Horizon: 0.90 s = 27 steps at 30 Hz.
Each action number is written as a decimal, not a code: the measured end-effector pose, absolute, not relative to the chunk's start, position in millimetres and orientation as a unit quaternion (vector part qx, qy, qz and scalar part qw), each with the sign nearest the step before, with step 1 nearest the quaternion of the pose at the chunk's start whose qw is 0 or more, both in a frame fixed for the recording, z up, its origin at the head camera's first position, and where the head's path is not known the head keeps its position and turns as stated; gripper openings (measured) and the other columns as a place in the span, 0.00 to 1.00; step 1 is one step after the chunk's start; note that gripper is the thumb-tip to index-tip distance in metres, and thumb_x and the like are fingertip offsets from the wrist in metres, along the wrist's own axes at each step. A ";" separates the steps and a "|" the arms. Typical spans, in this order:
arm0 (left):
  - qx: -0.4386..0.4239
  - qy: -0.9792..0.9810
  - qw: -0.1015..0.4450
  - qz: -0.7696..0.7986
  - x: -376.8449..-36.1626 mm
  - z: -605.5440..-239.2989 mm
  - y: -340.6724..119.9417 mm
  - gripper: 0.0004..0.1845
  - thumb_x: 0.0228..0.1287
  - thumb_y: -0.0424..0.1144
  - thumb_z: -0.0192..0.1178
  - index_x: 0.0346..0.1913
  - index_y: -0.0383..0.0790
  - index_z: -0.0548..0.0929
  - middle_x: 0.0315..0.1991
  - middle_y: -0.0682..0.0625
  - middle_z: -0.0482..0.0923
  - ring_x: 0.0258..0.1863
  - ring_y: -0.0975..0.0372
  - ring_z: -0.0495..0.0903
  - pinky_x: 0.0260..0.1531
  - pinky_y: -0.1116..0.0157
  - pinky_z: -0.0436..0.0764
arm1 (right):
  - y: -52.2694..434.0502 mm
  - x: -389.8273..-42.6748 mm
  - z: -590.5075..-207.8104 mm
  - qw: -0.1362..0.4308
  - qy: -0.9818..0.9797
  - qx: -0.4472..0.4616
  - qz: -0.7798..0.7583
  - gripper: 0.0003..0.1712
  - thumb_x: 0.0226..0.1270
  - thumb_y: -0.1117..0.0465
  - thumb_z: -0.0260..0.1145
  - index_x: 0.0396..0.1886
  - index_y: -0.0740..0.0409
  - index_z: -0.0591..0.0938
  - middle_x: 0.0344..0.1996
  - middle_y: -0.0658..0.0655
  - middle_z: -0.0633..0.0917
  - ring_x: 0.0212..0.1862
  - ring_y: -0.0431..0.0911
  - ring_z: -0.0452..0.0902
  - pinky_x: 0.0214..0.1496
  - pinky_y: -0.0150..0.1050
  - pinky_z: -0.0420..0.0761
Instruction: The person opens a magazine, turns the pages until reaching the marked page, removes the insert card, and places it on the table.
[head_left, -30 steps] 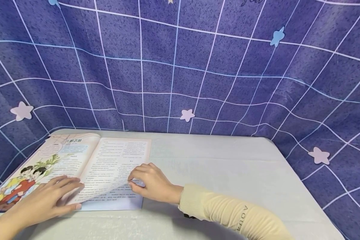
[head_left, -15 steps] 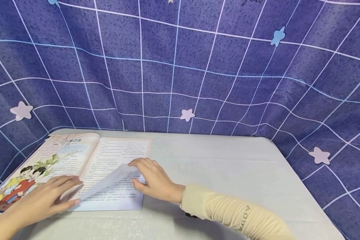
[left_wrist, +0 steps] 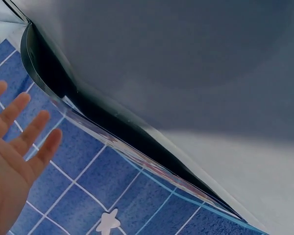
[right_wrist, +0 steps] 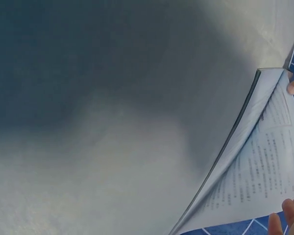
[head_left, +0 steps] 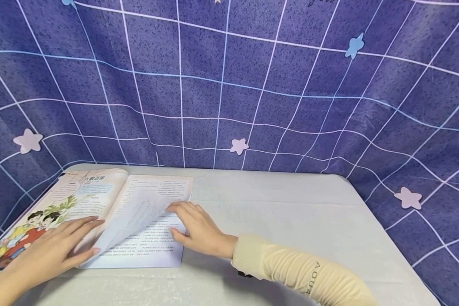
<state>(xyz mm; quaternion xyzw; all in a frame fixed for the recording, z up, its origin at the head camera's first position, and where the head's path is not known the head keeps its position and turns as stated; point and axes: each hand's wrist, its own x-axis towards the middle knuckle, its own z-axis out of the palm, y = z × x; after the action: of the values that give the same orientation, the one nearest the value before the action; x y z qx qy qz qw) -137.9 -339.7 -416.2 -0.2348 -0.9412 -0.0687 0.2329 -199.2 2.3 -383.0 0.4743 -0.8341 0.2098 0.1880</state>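
Observation:
An open magazine (head_left: pixel 99 191) lies at the table's left, with a colour drawing of children on its left page. My left hand (head_left: pixel 57 246) rests on that page near the fold, fingers spread, thumb over the lower part of the fold. One right-hand page (head_left: pixel 135 212) is lifted and curls over toward the left, baring printed text beneath. Fingertips of my right hand (head_left: pixel 199 227) are at the raised page's outer edge, thumb apart from them. In the right wrist view, the lifted page (right_wrist: pixel 264 166) fans away from the pages below, with the right fingers (right_wrist: pixel 290 210) at its edge.
A pale cloth covers the table (head_left: pixel 275 212), which stretches right of the magazine. Behind and along both sides hangs a blue gridded curtain (head_left: pixel 237 93) with star shapes. A cream sleeve (head_left: pixel 290 265) covers the right forearm.
The lifted page has risen and swung left, showing its underside more. My right fingers have loosened from a pinch and moved slightly up; the left hand has shifted a little left.

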 end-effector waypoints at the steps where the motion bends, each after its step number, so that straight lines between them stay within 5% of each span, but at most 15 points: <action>1: -0.233 -0.941 0.235 -0.070 -137.7 -416.1 -340.0 0.38 0.42 0.54 0.69 0.60 0.49 0.72 0.57 0.48 0.71 0.52 0.51 0.69 0.67 0.55 0.54 | 2.4 -199.0 -383.5 0.184 -0.836 0.474 0.207 0.24 0.61 0.54 0.60 0.56 0.53 0.69 0.56 0.49 0.75 0.59 0.39 0.69 0.60 0.29 0.67; 3: -0.231 -0.941 0.238 -0.066 -137.3 -415.2 -340.5 0.39 0.43 0.54 0.69 0.62 0.49 0.70 0.58 0.47 0.70 0.53 0.51 0.68 0.70 0.57 0.50 | 2.7 -198.6 -384.6 0.177 -0.838 0.476 0.197 0.24 0.61 0.54 0.59 0.56 0.53 0.69 0.56 0.49 0.75 0.58 0.39 0.69 0.58 0.29 0.69; 7: -0.223 -0.945 0.233 -0.060 -137.1 -412.4 -340.7 0.43 0.44 0.54 0.68 0.66 0.49 0.64 0.60 0.46 0.67 0.56 0.50 0.66 0.63 0.46 0.56 | 3.0 -197.8 -386.9 0.168 -0.840 0.485 0.178 0.23 0.62 0.54 0.59 0.56 0.53 0.69 0.55 0.49 0.75 0.56 0.38 0.70 0.55 0.28 0.70; 14: -0.236 -0.936 0.260 -0.040 -140.5 -410.5 -344.3 0.45 0.47 0.58 0.64 0.67 0.43 0.63 0.64 0.41 0.63 0.57 0.46 0.64 0.71 0.61 0.42 | 3.7 -195.6 -389.8 0.135 -0.843 0.496 0.157 0.23 0.62 0.54 0.59 0.56 0.52 0.69 0.54 0.49 0.75 0.57 0.40 0.70 0.53 0.30 0.71; 23: -0.245 -0.931 0.267 -0.039 -141.0 -411.9 -344.1 0.38 0.56 0.62 0.54 0.66 0.45 0.65 0.67 0.42 0.59 0.58 0.44 0.62 0.68 0.50 0.49 | 2.7 -193.3 -395.8 0.094 -0.847 0.510 0.119 0.24 0.61 0.52 0.60 0.56 0.51 0.68 0.54 0.47 0.75 0.54 0.38 0.71 0.49 0.25 0.69; 27: -0.265 -0.926 0.269 -0.031 -141.6 -413.7 -343.0 0.33 0.61 0.62 0.47 0.65 0.46 0.66 0.67 0.42 0.58 0.67 0.50 0.54 0.71 0.58 0.39 | 2.7 -191.9 -396.7 0.090 -0.845 0.515 0.112 0.24 0.61 0.52 0.60 0.56 0.51 0.69 0.54 0.48 0.75 0.56 0.39 0.71 0.51 0.27 0.71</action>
<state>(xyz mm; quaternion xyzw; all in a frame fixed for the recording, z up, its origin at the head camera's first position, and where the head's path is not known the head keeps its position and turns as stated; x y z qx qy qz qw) -141.6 -343.0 -413.7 -0.2646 -0.9256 -0.0306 0.2691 -191.9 2.7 -396.7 0.5150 -0.8450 0.1124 0.0900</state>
